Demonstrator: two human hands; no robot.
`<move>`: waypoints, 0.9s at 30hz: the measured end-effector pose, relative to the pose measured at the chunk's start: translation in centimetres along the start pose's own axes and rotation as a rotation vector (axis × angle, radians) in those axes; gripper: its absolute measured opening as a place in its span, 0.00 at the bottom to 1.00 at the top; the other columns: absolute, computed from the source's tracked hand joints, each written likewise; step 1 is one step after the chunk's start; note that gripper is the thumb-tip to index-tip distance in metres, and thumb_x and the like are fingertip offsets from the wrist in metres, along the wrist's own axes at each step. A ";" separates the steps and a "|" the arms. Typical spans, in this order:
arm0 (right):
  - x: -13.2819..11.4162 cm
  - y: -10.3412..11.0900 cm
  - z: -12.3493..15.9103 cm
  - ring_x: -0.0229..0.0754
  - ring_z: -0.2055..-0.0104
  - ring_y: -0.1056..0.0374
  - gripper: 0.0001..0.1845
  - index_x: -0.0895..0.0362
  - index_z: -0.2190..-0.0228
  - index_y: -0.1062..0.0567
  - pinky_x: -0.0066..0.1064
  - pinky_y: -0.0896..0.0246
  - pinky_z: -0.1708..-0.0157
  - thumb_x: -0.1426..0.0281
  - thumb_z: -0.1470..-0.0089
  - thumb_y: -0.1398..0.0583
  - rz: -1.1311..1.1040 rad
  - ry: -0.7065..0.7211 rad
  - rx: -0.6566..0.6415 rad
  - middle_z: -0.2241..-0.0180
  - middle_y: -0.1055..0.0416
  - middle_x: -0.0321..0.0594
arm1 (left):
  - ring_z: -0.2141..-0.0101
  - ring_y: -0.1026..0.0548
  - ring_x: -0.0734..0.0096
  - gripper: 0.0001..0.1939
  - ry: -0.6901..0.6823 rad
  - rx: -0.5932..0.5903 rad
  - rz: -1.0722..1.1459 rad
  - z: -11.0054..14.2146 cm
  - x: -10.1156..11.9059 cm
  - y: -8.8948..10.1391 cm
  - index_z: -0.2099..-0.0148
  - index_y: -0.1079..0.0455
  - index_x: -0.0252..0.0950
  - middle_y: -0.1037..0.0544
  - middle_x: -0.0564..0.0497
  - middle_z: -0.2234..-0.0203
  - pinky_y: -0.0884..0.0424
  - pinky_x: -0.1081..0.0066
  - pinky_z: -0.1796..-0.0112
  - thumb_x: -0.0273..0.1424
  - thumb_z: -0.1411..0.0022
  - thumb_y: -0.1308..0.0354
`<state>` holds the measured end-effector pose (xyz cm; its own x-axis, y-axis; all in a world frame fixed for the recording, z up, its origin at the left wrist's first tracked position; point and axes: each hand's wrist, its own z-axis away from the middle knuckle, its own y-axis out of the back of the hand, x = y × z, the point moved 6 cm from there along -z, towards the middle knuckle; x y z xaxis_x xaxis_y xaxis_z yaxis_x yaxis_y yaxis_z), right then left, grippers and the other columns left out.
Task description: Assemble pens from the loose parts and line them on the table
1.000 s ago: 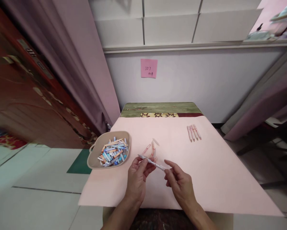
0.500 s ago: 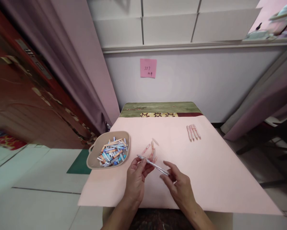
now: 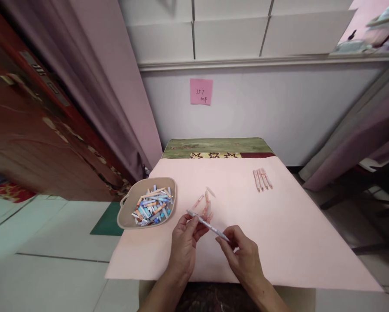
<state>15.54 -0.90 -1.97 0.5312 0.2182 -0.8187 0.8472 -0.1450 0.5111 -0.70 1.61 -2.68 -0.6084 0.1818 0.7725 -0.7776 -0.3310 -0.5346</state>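
Observation:
A slim pale pen (image 3: 210,226) is held slantwise above the near part of the table. My left hand (image 3: 185,242) pinches it toward its upper left end. At the lower right end, the thumb and fingers of my right hand (image 3: 243,251) are closed on the same pen. Just beyond my left hand lies a small loose group of clear and pinkish pen parts (image 3: 206,200), partly hidden by the fingers. Several assembled pens (image 3: 262,180) lie side by side at the right of the table.
A beige basket (image 3: 124,216) full of blue, white and orange pen pieces stands at the table's left edge. Pale pink paper (image 3: 295,242) covers most of the table (image 3: 246,145). A pink note (image 3: 201,92) is stuck to the wall behind.
My right hand has closed its fingers onto the pen's lower right end; before, its thumb and fingers were apart around it. My left hand and the pen have hardly moved.

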 end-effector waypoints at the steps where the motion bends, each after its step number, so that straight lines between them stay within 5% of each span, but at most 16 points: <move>1: 0.1 -0.2 0.0 0.35 0.81 0.35 0.13 0.54 0.72 0.31 0.23 0.41 0.79 0.58 0.42 0.44 -0.013 -0.017 -0.025 0.81 0.33 0.31 | 0.68 0.22 0.66 0.14 0.002 -0.005 -0.003 0.0 0.0 0.0 0.64 0.31 0.33 0.20 0.46 0.69 0.26 0.65 0.61 0.34 0.50 0.33; 4: 0.4 -0.6 0.1 0.35 0.81 0.34 0.19 0.55 0.74 0.29 0.22 0.40 0.79 0.59 0.37 0.50 -0.062 -0.051 -0.096 0.81 0.31 0.33 | 0.68 0.22 0.67 0.13 0.005 -0.017 -0.018 0.0 -0.1 -0.1 0.63 0.30 0.33 0.20 0.46 0.69 0.26 0.65 0.62 0.33 0.48 0.34; 8: 0.3 -0.2 0.0 0.36 0.78 0.32 0.16 0.55 0.60 0.28 0.24 0.37 0.77 0.57 0.45 0.41 -0.014 -0.010 -0.007 0.75 0.28 0.34 | 0.67 0.22 0.68 0.12 -0.002 -0.007 -0.021 -0.1 -0.1 0.0 0.63 0.31 0.32 0.20 0.46 0.69 0.26 0.65 0.62 0.32 0.47 0.34; 14: 0.5 -0.6 0.2 0.35 0.80 0.35 0.19 0.55 0.75 0.29 0.23 0.41 0.78 0.59 0.38 0.48 -0.026 -0.042 -0.076 0.81 0.32 0.34 | 0.67 0.22 0.67 0.12 0.007 -0.021 -0.027 -0.1 -0.2 -0.1 0.62 0.31 0.32 0.20 0.45 0.68 0.26 0.65 0.62 0.32 0.46 0.35; 19: 0.6 -0.6 0.3 0.36 0.77 0.33 0.16 0.55 0.61 0.28 0.24 0.38 0.76 0.57 0.46 0.40 -0.010 -0.045 -0.036 0.74 0.28 0.35 | 0.66 0.22 0.67 0.11 0.005 -0.015 -0.032 -0.2 -0.2 0.1 0.63 0.31 0.33 0.20 0.45 0.68 0.26 0.65 0.62 0.32 0.46 0.35; 25: 0.5 -0.4 0.2 0.34 0.80 0.36 0.19 0.55 0.76 0.29 0.22 0.42 0.78 0.60 0.39 0.47 -0.006 -0.007 -0.025 0.82 0.33 0.33 | 0.67 0.22 0.66 0.13 0.017 -0.023 -0.032 -0.2 -0.4 0.0 0.62 0.30 0.32 0.20 0.45 0.69 0.26 0.65 0.62 0.33 0.47 0.34; 27: 0.5 -0.5 0.2 0.35 0.80 0.34 0.18 0.55 0.73 0.26 0.22 0.40 0.78 0.60 0.38 0.49 -0.019 -0.015 -0.036 0.81 0.31 0.34 | 0.67 0.22 0.65 0.13 0.018 -0.021 -0.032 -0.3 -0.5 0.0 0.62 0.30 0.32 0.20 0.44 0.68 0.26 0.65 0.62 0.33 0.48 0.34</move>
<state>15.42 -0.94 -2.70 0.5149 0.2059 -0.8322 0.8571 -0.1064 0.5040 -0.50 1.76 -3.16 -0.5857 0.2092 0.7831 -0.7999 -0.3052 -0.5167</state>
